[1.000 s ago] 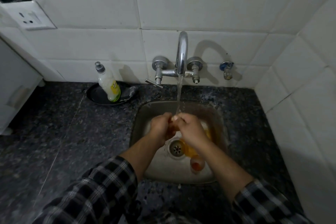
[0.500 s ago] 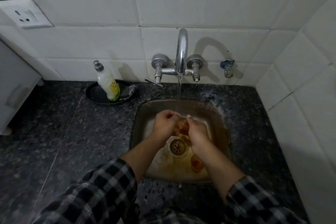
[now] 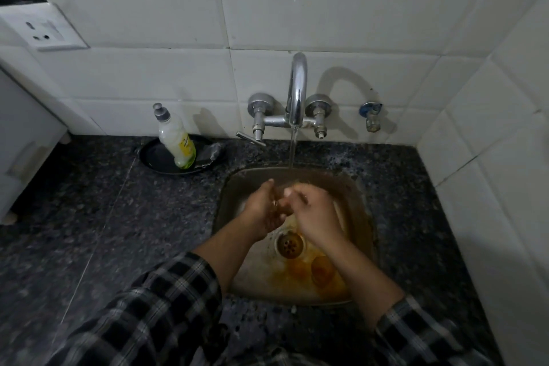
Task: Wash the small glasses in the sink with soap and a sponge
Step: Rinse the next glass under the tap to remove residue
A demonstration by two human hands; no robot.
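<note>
Both hands meet over the steel sink (image 3: 234, 276), just under the running tap. My left hand (image 3: 263, 211) cups a small glass (image 3: 277, 203), mostly hidden between the palms. My right hand (image 3: 315, 214) has its fingers curled over the glass from the right. Water falls from the faucet (image 3: 297, 92) toward the hands. A second small glass (image 3: 320, 272) lies on the sink floor near the front right, in orange-tinted water beside the drain (image 3: 289, 244). No sponge shows in the hands.
A soap bottle (image 3: 176, 138) leans in a black dish (image 3: 154, 157) on the dark granite counter (image 3: 104, 217), with a grey scrubber (image 3: 212, 151) beside it. White tiled walls close in behind and at right. A wall socket (image 3: 44, 30) sits upper left.
The hands have shifted slightly and closed together round the glass under the stream. The orange water has drained toward the sink's front.
</note>
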